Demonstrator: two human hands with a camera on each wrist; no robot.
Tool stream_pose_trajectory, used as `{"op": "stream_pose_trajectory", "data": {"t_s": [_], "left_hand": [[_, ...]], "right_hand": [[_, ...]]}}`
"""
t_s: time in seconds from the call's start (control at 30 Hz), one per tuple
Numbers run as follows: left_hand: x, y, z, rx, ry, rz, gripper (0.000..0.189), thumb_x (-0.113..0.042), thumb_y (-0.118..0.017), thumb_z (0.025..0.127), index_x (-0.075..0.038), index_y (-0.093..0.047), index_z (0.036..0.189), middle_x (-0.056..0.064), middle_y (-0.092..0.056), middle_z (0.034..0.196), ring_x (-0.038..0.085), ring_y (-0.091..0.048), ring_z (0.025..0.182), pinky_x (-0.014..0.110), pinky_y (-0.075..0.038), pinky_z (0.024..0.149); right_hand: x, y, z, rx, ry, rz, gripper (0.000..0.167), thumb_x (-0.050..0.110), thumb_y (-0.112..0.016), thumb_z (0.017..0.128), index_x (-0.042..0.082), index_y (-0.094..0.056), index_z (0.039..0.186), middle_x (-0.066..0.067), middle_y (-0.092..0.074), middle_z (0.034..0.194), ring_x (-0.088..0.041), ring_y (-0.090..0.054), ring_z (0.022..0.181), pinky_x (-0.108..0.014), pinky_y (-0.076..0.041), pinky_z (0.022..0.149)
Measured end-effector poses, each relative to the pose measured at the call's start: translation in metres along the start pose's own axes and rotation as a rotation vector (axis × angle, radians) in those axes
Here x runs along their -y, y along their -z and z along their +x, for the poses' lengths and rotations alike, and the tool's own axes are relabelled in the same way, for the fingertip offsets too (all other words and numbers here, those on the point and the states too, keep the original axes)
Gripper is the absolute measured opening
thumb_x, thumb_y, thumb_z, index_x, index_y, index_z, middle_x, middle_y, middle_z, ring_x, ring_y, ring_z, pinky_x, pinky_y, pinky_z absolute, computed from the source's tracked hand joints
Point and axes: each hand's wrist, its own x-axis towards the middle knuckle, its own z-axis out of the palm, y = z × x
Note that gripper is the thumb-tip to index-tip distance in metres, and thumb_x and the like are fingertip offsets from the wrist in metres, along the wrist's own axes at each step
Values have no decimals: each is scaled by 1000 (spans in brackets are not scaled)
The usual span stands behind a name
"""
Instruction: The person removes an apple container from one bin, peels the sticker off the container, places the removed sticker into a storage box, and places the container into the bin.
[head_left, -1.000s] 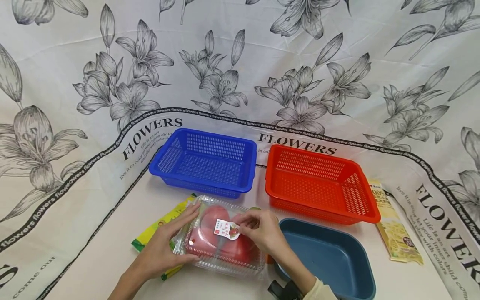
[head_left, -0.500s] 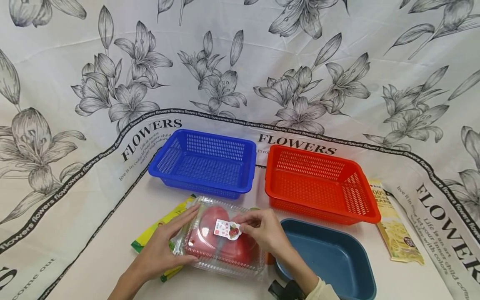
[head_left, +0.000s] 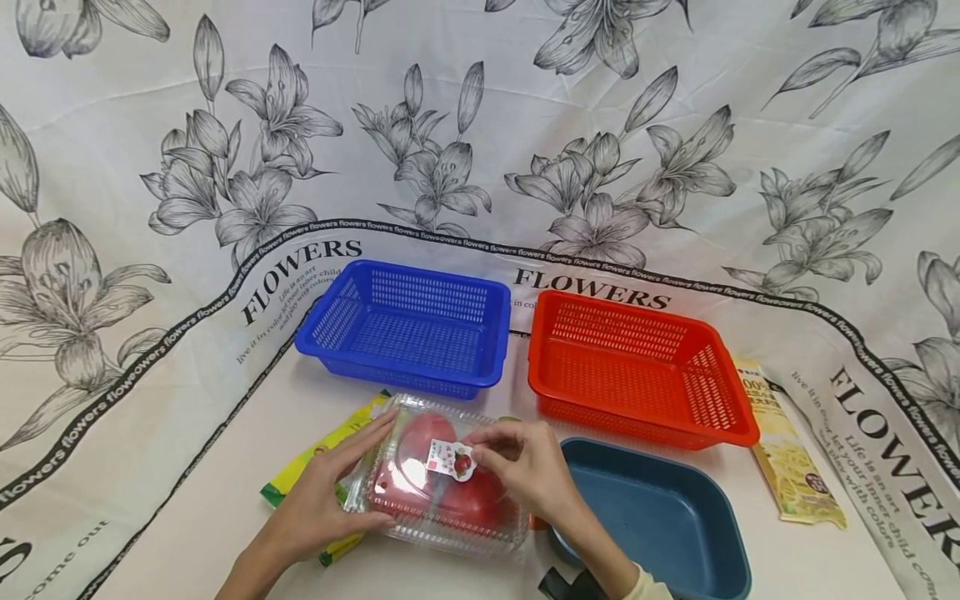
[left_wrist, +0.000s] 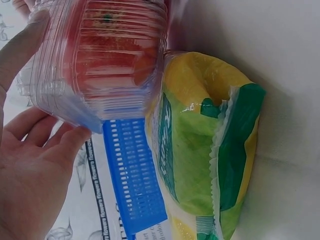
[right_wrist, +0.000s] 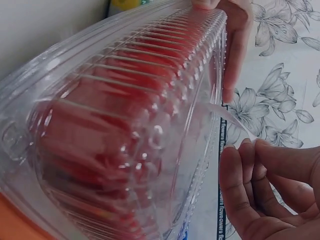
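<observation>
A clear plastic clamshell box (head_left: pixel 480 533) holding red tomatoes (head_left: pixel 423 442) sits tilted at the front of the table, partly over a yellow-green packet (head_left: pixel 330 437). My left hand (head_left: pixel 322 492) grips the box's left side, thumb at the near edge and fingers at the far edge. In the left wrist view its fingers (left_wrist: pixel 70 142) bend against the plastic wall. My right hand (head_left: pixel 536 471) pinches the right end of a white printed label (head_left: pixel 450 461) on the lid. The right wrist view has this label (right_wrist: pixel 235 122) lifted off the lid at the fingertips, stretched as a strip.
Behind the box stand a blue basket (head_left: pixel 420 383) and a red basket (head_left: pixel 637 429). A dark blue tub (head_left: pixel 667 517) is close by my right forearm. At the far right lies a yellow noodle packet (head_left: pixel 795 467). Flowered cloth (head_left: pixel 450 108) forms the backdrop.
My right fingers have shifted slightly left, and the label's right end has turned up with them. The left hand and the box have hardly moved.
</observation>
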Motion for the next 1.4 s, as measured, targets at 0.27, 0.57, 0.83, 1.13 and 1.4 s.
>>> {"op": "stream_pose_trajectory", "data": {"t_s": [0.27,0.57,0.83,1.13,1.4], "left_hand": [[-1,-5,5,12,-29,8,104,-45,-99,76,-18,-50,163,-6,-46,169,36,-40,157,71,-42,119],[0,-6,4,7,-71,33,105,-47,-99,75,-16,-51,163,-5,-46,169,32,-42,156,57,-41,123],[-3,-6,-2,-8,-56,22,104,-43,-99,75,-24,-49,164,-8,-45,169,17,-40,157,21,-32,123],[-5,-3,-5,-1,-56,-21,106,-35,-100,76,-21,-46,165,-3,-41,172,3,-33,157,18,-36,118],[-4,-5,-5,8,-85,-75,106,-26,-101,76,-19,-45,166,2,-39,173,0,-30,158,14,-36,116]], "right_hand": [[6,14,-2,12,5,70,11,-5,-81,92,-3,-82,103,-14,-81,95,-29,-80,80,-24,-68,76],[3,62,-18,36,-29,98,17,-3,-81,93,-11,-79,108,-19,-80,98,-29,-78,78,-34,-70,76],[-22,133,-43,82,-180,79,24,-1,-79,95,-15,-74,115,-22,-79,102,-21,-77,78,-29,-69,77],[-72,184,-72,132,-222,59,24,-7,-72,99,-24,-68,114,-17,-79,93,-14,-75,73,-29,-69,72],[-103,194,-86,127,-323,72,21,-11,-67,99,-27,-65,112,-22,-78,96,-14,-74,72,-31,-69,70]]}}
